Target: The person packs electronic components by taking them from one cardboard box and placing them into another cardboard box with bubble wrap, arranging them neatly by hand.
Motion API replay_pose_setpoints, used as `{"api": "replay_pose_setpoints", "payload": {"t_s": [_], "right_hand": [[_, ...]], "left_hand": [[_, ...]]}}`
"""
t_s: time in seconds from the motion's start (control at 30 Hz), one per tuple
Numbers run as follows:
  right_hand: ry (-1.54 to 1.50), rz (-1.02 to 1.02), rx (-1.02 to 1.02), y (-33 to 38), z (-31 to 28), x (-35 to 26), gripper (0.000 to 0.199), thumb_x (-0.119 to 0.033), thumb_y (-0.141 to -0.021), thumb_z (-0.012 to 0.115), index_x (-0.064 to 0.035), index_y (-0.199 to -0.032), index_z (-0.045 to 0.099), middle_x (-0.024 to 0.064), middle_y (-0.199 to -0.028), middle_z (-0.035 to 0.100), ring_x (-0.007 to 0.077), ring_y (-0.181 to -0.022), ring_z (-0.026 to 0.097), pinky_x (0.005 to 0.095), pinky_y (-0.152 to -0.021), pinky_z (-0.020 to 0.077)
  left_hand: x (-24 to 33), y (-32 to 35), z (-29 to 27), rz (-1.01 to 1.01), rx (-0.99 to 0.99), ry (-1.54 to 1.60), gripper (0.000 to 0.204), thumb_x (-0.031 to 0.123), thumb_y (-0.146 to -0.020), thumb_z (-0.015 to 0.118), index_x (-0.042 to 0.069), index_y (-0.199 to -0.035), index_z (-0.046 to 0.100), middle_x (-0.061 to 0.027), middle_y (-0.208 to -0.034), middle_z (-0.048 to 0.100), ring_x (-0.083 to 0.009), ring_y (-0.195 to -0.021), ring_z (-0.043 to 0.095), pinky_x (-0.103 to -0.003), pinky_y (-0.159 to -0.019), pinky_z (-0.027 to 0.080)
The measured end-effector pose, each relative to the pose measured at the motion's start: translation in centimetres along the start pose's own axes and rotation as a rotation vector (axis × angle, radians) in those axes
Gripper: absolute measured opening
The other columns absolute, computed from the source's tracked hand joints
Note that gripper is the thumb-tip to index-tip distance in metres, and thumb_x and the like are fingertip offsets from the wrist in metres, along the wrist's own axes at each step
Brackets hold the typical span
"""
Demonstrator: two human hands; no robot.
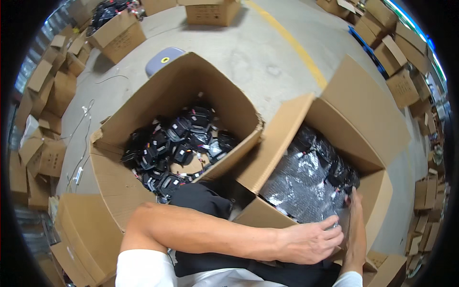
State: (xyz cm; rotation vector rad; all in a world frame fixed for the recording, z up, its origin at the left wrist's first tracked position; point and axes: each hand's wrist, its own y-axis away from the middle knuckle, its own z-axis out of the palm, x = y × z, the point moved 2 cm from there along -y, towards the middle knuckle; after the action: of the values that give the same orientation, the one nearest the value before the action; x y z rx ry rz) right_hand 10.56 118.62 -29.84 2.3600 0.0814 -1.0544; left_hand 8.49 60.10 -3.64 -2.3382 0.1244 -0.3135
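Note:
An open cardboard box (272,143) on the right holds a grey sheet of bubble wrap (303,179), with black wired parts (342,177) showing along its far and right sides. My left hand (313,241) reaches across to this box's near right corner, fingers curled and pinching the wrap's near edge. Inside the right wall is my right hand (355,210), its fingers stretched toward the black parts by the wrap's edge. Some of its fingers are hidden, and whether it touches a part is unclear. A larger open box (117,174) on the left contains several black plastic units with wires (181,131).
Beyond the larger box sits a grey-purple plastic stool (162,60). More cartons (117,38) stand at the far left, and another carton (208,14) at the back. A blue pallet (368,50) bears stacked cartons at far right. Loose cables (86,129) lie on the left floor.

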Motion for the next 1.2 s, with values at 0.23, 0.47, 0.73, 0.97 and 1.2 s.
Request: {"api": "replay_pose_setpoints", "payload": {"t_s": [0.23,0.47,0.73,0.97,1.2], "right_hand": [[0.755,-0.716,-0.590,30.6,9.8,-5.2,0.035,-0.023,-0.099,0.060,0.0057,-0.119,0.064,0.0165,-0.107,0.071,0.0244,-0.100,0.068,0.0376,-0.091,0.0520],[0.766,-1.272,-0.694,44.0,11.1,-2.1,0.022,-0.018,-0.094,0.056,-0.0002,-0.098,0.068,0.0188,-0.095,0.069,0.0380,-0.088,0.066,0.0433,-0.081,0.0520],[0.821,-1.146,-0.699,43.9,11.2,-2.5,0.021,-0.020,-0.095,0.059,-0.0007,-0.094,0.069,0.0166,-0.084,0.069,0.0347,-0.074,0.066,0.0405,-0.067,0.0520],[0.536,-1.461,-0.625,46.7,18.7,-12.3,0.062,-0.001,-0.074,0.083,0.0069,-0.130,0.056,0.0266,-0.124,0.063,0.0413,-0.113,0.063,0.0450,-0.098,0.0506],[0.297,-2.496,-0.485,55.4,29.0,-23.7,0.048,-0.017,-0.080,0.072,-0.0022,-0.125,0.063,0.0203,-0.126,0.065,0.0346,-0.122,0.061,0.0508,-0.107,0.0463]], "left_hand": [[-13.7,10.6,-13.4,-0.594,0.098,-0.140,0.018,0.021,-0.085,0.074,0.004,-0.091,0.072,-0.0107,-0.091,0.069,-0.0295,-0.085,0.069,-0.040,-0.075,0.055],[-30.7,44.0,-11.1,-1.653,-0.047,-0.449,0.083,0.038,-0.074,0.086,-0.008,-0.131,0.047,-0.0292,-0.130,0.055,-0.0441,-0.120,0.055,-0.048,-0.102,0.047],[-34.3,49.3,-5.6,-1.726,-0.093,-0.227,0.081,0.033,-0.069,0.089,-0.005,-0.131,0.054,-0.0261,-0.120,0.065,-0.0386,-0.109,0.065,-0.044,-0.094,0.051],[-26.3,36.9,-13.8,-1.591,0.711,0.790,0.055,0.032,-0.083,0.080,-0.007,-0.118,0.063,-0.0125,-0.107,0.071,-0.0180,-0.095,0.070,-0.035,-0.087,0.058],[-21.2,17.9,-17.6,-1.303,0.403,1.093,0.051,0.040,-0.095,0.070,-0.006,-0.117,0.063,-0.0079,-0.101,0.068,-0.0125,-0.084,0.066,-0.027,-0.079,0.056]]}}
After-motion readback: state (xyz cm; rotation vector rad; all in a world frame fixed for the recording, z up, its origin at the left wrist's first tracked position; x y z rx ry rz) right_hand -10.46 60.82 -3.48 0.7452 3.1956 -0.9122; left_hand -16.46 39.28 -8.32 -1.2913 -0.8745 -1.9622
